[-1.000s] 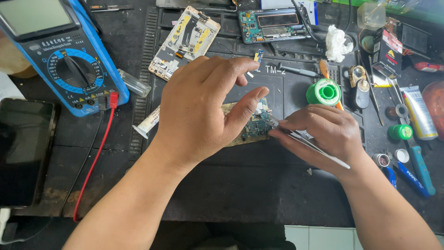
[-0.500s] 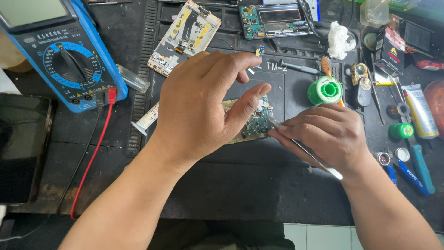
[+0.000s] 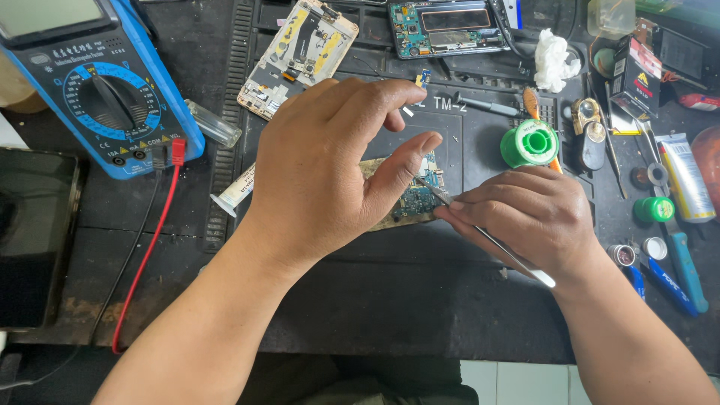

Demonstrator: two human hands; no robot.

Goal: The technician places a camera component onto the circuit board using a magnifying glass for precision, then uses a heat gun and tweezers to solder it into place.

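Black repair mat (image 3: 360,315) seen from above, crowded with tools. Circuit board (image 3: 417,196) pinned flat at mat centre by left hand (image 3: 330,176), thumb pressed on its edge. Metal tweezers (image 3: 487,238) pinched in right hand (image 3: 525,217), tips set on board. Green solder spool (image 3: 529,143) just beyond; blue multimeter (image 3: 97,90) and stripped phone frame (image 3: 298,56) placed farther back.

The tweezers (image 3: 487,238) are bare, shiny metal, pinched in the right hand (image 3: 525,217), and the board (image 3: 417,196) under the left hand (image 3: 330,165) is matt green laminate with small metallic parts. The mat (image 3: 375,315) looks like dull black rubber, scuffed and dusty. The meter (image 3: 97,82) has a smooth blue plastic shell, the spool (image 3: 529,142) is glossy green plastic, and the wad (image 3: 553,58) is crumpled white tissue.
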